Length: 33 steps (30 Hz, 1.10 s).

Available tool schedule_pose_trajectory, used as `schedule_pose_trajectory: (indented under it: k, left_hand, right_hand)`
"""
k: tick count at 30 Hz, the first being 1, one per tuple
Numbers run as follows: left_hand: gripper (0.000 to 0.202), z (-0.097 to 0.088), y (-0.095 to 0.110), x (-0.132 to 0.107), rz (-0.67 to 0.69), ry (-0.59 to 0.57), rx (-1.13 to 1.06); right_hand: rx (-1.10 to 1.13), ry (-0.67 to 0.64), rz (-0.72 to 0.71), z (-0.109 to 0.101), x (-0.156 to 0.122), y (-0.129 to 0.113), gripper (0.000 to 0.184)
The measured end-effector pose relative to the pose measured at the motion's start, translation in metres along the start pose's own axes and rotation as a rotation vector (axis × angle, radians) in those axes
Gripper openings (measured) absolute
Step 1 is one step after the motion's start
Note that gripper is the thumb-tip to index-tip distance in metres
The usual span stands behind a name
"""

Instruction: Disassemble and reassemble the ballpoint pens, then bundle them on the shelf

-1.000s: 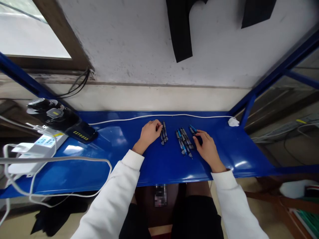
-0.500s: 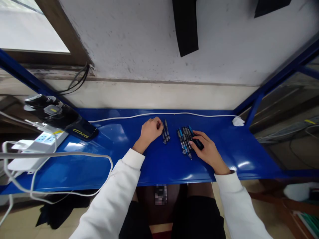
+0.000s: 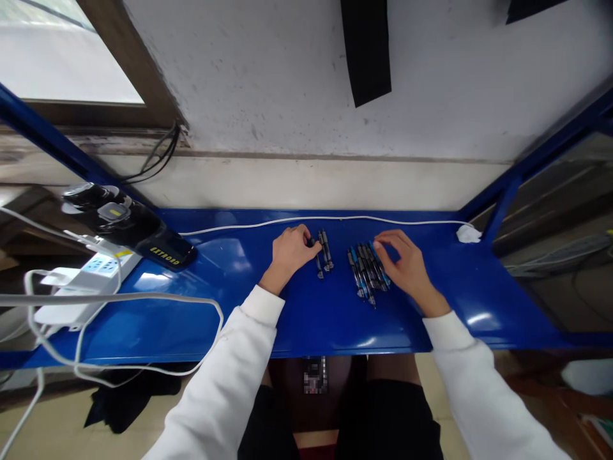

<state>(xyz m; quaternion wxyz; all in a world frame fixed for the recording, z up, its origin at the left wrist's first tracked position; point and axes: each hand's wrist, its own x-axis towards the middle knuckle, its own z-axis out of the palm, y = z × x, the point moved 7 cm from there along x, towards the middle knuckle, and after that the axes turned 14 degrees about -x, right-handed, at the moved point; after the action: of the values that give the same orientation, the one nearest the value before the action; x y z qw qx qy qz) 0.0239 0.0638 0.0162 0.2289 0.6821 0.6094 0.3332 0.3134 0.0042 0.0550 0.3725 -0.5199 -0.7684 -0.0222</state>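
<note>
- Pens on the blue tabletop point(image 3: 325, 326), near mid-frame, two lots.
- Larger lot, the pen cluster point(image 3: 366, 271), right of centre: dark and clear-looking barrels with bright blue parts; pens lie close side by side, slanting down to the right, lower ends uneven. Exact count too blurred to tell.
- Smaller lot just left of it: dark pens point(image 3: 326, 250), slender, grey-black, same slant, plus a leftmost pen point(image 3: 320, 268) at the fingers.
- Left hand point(image 3: 294, 251): thumb and forefinger pinched on the leftmost pen's upper part.
- Right hand point(image 3: 405, 259): curved, thumb and fingertips near each other by the cluster's upper right end; cannot tell whether they grip.
- Strip of blue surface separates the lots; wider stretch between them and the front edge, lower middle.
- Rear edge meets the wall point(image 3: 316, 182); white cable point(image 3: 354, 217) runs along it to a white lump point(image 3: 469, 234), right of frame.
- Left side crowded: black bottle point(image 3: 143, 227), power strip point(image 3: 79, 303), looped white cords point(image 3: 143, 297).
- Right side bounded by a blue frame bar point(image 3: 502, 201).
</note>
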Motion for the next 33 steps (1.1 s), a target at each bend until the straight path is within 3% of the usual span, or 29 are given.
schedule_pose_trajectory:
  k: [4, 8, 12, 16, 21, 26, 29, 33]
  left_hand:
    - [0.025, -0.001, -0.005, 0.002, -0.035, -0.008, 0.021]
    - [0.016, -0.004, -0.012, 0.004, -0.083, -0.006, -0.020]
    - [0.012, -0.011, -0.014, 0.007, -0.119, 0.024, -0.162]
    - [0.017, -0.013, -0.006, 0.009, -0.066, 0.034, -0.646]
    - [0.027, 0.002, 0.007, 0.004, -0.059, -0.040, -1.191]
    - [0.031, 0.012, 0.017, -0.002, -0.052, -0.074, -1.311]
    - [0.032, 0.009, 0.018, -0.001, -0.067, -0.048, -1.344]
    - [0.033, 0.005, 0.009, 0.002, -0.191, -0.005, -1.447]
  right_hand:
    - [0.153, 0.047, 0.000, 0.024, 0.054, -0.007, 0.029]
    - [0.308, 0.084, 0.072, 0.052, 0.076, -0.012, 0.033]
    - [0.285, 0.087, 0.016, 0.059, 0.064, -0.022, 0.034]
    - [0.277, 0.013, 0.006, 0.055, 0.051, -0.031, 0.035]
    - [0.634, -0.202, 0.123, 0.068, 0.045, -0.050, 0.035]
    - [0.931, -0.391, 0.201, 0.089, 0.037, -0.067, 0.037]
    - [0.989, -0.346, 0.274, 0.092, 0.038, -0.059, 0.039]
    - [1.115, -0.258, 0.407, 0.093, 0.043, -0.041, 0.040]
